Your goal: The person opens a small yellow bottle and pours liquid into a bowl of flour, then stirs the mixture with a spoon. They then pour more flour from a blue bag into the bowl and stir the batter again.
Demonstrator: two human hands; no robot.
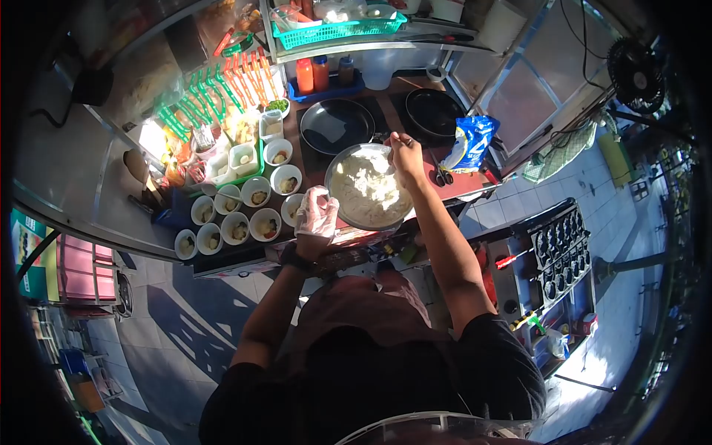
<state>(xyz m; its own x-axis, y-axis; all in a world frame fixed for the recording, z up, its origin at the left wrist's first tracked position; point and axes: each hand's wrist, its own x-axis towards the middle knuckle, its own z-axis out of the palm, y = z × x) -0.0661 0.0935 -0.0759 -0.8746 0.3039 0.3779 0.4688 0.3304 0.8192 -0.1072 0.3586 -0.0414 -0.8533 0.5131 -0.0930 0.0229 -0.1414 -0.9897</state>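
A large round bowl [331,194] of thick white mixture [371,189] stands at the counter's front edge. My right hand [406,157], bare, is closed round a spoon's handle over the bowl's right side; the spoon's head is hidden by the mixture and my hand. At the left rim is my left hand [317,213], in a clear plastic glove, its fingers curled against the bowl; part of the grip is hidden. Left of that hand are several white paper cups [264,224] with small pieces of food inside. One cup [291,208] stands right beside the glove.
Two dark pans [337,126] [434,113] sit behind the bowl. A blue packet [472,142] and scissors [443,176] lie to the right. Sauce bottles [320,73] stand in a blue tray at the back. Containers [243,159] crowd the left; a moulded pan [561,256] is far right.
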